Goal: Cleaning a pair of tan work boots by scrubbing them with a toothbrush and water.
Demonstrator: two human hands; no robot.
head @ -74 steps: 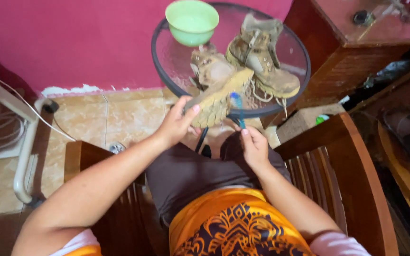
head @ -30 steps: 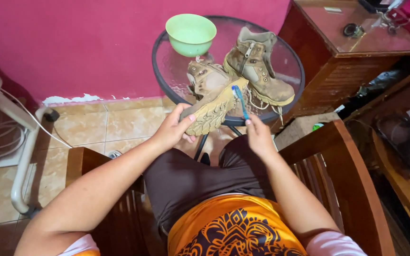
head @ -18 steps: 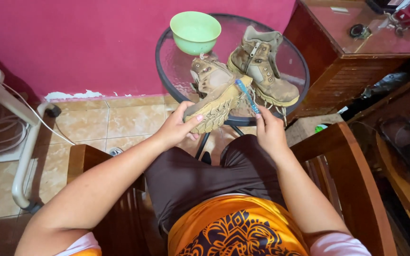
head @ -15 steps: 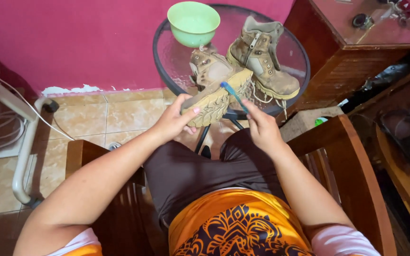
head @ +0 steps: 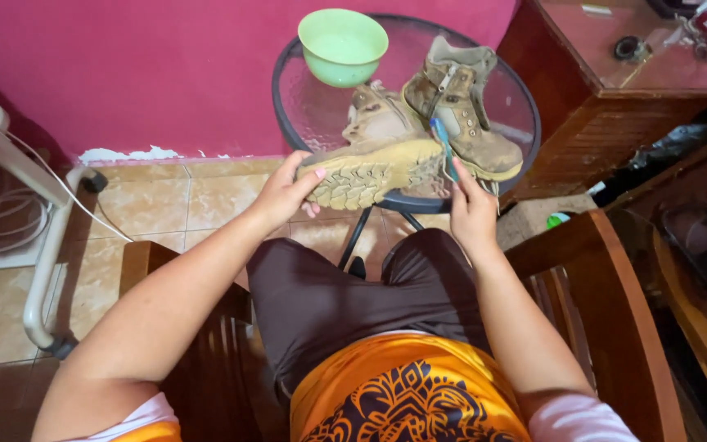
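Centrally, left hand (head: 284,192) grips tan boot (head: 374,160) by toe end, fingers clamped on lugged sole, boot tipped on side, sole facing viewer, over near edge of round glass counter (head: 321,115). Right hand (head: 472,213) holds blue-green toothbrush (head: 443,147), fingers closed round handle, bristle end against boot's heel. Second tan boot (head: 464,110) stands upright on counter, just behind. Green bowl (head: 343,45) rests at counter's far edge, near pink wall (head: 124,65). Person seated in wooden chair (head: 599,270).

No packages, labels, signs, screens
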